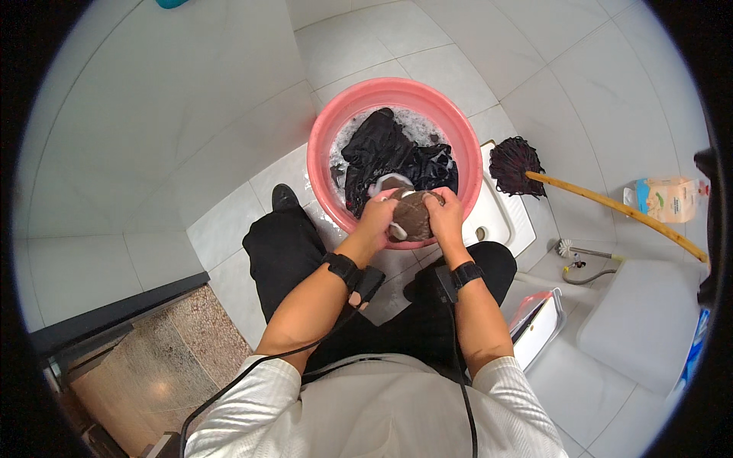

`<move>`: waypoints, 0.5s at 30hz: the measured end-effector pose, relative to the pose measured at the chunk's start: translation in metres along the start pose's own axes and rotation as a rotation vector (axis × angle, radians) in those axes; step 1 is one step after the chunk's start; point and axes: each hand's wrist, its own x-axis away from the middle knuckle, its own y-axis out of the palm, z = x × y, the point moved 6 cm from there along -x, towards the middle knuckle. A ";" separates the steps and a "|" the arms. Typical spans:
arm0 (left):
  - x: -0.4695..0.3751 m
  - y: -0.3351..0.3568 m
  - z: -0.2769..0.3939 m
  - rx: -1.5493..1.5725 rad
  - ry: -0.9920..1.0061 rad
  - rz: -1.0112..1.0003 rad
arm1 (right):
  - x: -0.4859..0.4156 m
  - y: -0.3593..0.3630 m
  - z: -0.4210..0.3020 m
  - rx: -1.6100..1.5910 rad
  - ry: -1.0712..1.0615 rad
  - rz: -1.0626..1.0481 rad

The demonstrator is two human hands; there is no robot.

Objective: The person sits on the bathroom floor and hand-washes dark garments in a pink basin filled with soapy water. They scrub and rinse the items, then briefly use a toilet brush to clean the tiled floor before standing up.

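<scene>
A brown wet cloth item (413,218) with white suds on it is held between my two hands above the near rim of a round pink plastic basin (395,91). My left hand (378,217) grips its left side, and my right hand (445,214) grips its right side with the thumb on top. Under and beyond my hands, black wet clothes (381,149) lie in foamy water in the basin. The fingertips beneath the brown cloth are hidden.
Right of the basin, a mop (517,166) with a wooden handle leans over a white squat toilet (507,223). A toilet brush (565,247), a white bin (538,329) and a cistern (635,326) stand further right. A packaged bag (664,199) is by the wall.
</scene>
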 end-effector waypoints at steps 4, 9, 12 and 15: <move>0.002 -0.009 0.003 0.229 0.042 0.092 | 0.028 0.016 -0.045 0.034 -0.643 0.084; 0.003 -0.014 -0.006 0.314 0.021 0.144 | 0.031 0.038 -0.053 0.149 -0.559 0.142; 0.001 -0.024 0.006 0.170 0.177 0.245 | 0.023 0.036 -0.050 0.085 -0.422 0.252; 0.000 -0.027 0.016 0.139 0.193 0.208 | 0.040 0.049 -0.069 0.068 -0.781 0.120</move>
